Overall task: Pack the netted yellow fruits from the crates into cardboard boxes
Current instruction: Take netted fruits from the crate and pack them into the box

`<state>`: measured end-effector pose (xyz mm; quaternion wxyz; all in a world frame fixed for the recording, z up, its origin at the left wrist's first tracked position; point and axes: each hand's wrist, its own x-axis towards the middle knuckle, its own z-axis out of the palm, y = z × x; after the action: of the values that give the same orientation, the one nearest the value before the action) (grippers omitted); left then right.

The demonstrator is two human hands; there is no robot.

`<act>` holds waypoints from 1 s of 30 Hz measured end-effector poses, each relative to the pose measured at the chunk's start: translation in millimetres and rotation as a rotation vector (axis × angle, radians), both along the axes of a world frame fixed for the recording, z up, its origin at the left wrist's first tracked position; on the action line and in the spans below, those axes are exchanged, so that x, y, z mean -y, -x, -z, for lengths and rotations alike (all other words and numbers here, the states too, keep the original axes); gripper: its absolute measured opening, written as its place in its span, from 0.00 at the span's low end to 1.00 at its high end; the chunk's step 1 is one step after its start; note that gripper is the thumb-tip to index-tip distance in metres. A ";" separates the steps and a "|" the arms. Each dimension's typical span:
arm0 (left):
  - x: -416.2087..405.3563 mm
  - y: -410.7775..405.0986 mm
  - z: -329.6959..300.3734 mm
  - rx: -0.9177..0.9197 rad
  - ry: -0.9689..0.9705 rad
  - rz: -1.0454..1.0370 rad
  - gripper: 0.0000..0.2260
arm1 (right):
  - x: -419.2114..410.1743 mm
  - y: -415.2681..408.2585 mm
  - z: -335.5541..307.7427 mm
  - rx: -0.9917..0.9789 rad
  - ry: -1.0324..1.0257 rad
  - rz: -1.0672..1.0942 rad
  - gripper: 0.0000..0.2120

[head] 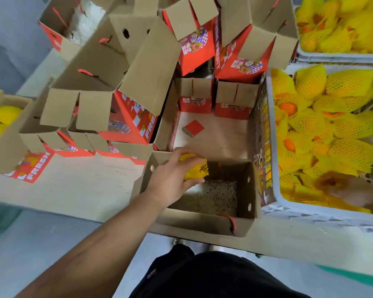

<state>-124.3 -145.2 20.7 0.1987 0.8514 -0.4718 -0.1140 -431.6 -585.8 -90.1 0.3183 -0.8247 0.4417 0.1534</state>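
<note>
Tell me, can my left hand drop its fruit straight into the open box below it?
Probably yes. The left hand holds the netted fruit above the open box, flaps folded out, only shredded padding inside.

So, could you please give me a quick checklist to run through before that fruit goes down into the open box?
1. Left hand grips the netted fruit: ok.
2. Fruit is over the open box: ok.
3. Box flaps are out of the way: ok.
4. Shredded padding lies on the box floor: ok.
5. Right hand holds the next fruit in the crate: cannot tell, blurred.
</note>
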 end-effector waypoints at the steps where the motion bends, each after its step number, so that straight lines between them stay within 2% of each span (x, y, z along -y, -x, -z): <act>1: -2.9 -2.1 0.4 0.017 0.004 0.068 0.23 | 1.1 0.9 2.0 0.011 0.002 0.004 0.10; 3: -8.8 -4.7 1.2 0.015 0.004 0.200 0.21 | 1.0 1.7 2.5 0.035 0.016 0.010 0.06; 6: -12.9 -8.8 5.9 -0.061 -0.005 0.219 0.18 | -3.8 -0.6 -3.3 0.040 0.017 0.039 0.13; 9: -8.0 -14.0 19.3 -0.140 -0.213 0.147 0.17 | -7.6 -1.7 -9.0 0.035 -0.007 0.044 0.15; 11: -5.1 -17.2 31.2 -0.303 -0.351 -0.033 0.21 | -4.7 -0.9 -6.3 0.034 -0.008 0.030 0.14; 14: 1.1 -26.0 41.3 -0.534 -0.549 -0.402 0.36 | -0.3 2.2 0.5 0.047 -0.028 0.017 0.12; 15: 5.3 -27.5 42.9 -0.525 -0.663 -0.425 0.38 | 1.0 2.2 0.8 0.054 -0.056 0.029 0.11; 17: 17.9 -24.7 47.9 -0.419 -0.776 -0.431 0.33 | -1.3 1.3 -1.7 0.076 -0.091 0.044 0.17; 20: 31.1 -19.2 59.2 -0.250 -0.810 -0.538 0.32 | -13.2 -6.7 -14.6 0.062 -0.050 0.016 0.05; 22: 33.6 -18.5 59.5 -0.140 -0.874 -0.497 0.26 | -22.6 -14.1 -26.8 0.029 -0.046 -0.011 0.04; 25: 42.2 -25.1 52.5 0.016 -0.980 -0.352 0.24 | -32.1 -21.7 -40.8 0.036 -0.065 -0.016 0.05; 30: 64.0 -16.0 13.4 0.049 -0.984 -0.230 0.16 | -41.6 -25.7 -60.0 0.019 -0.088 -0.010 0.05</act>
<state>-108.2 -209.2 7.3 -0.2258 0.8931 -0.2698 -0.2804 -405.9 -544.2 -30.1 0.3576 -0.8134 0.4275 0.1663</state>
